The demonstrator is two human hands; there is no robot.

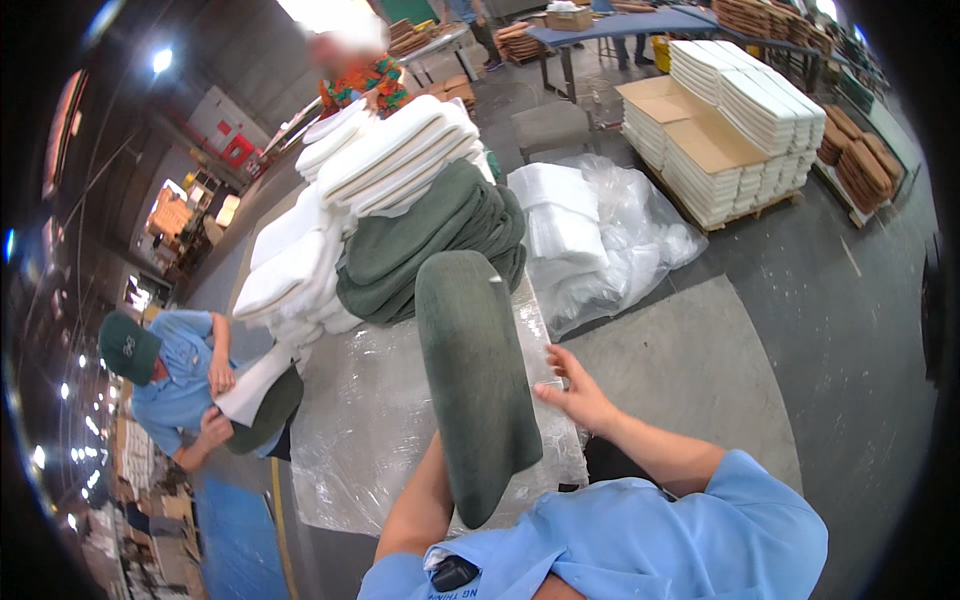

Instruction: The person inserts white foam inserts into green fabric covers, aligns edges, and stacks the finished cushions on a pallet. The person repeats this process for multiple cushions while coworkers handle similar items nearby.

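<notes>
A long dark green fabric-covered cushion (475, 375) stands tilted up in front of me, over a plastic-wrapped table (350, 440). My left forearm (418, 505) passes behind its lower left side; the cushion hides that hand and its fingers. To the right of the cushion, my right hand (575, 390) has its fingers apart and holds nothing. A small gap appears between it and the cushion's edge. Beyond stands a heap of dark green fabric pieces (430, 240), beside stacked white cushion pads (395, 150).
At the left a co-worker (180, 350) in a blue shirt handles a white pad and green cover. Another person (365, 85) stands behind the stacks. Clear plastic with white sheets (560, 215) lies right of the table. Farther right, a pallet holds stacked white pads (745, 95).
</notes>
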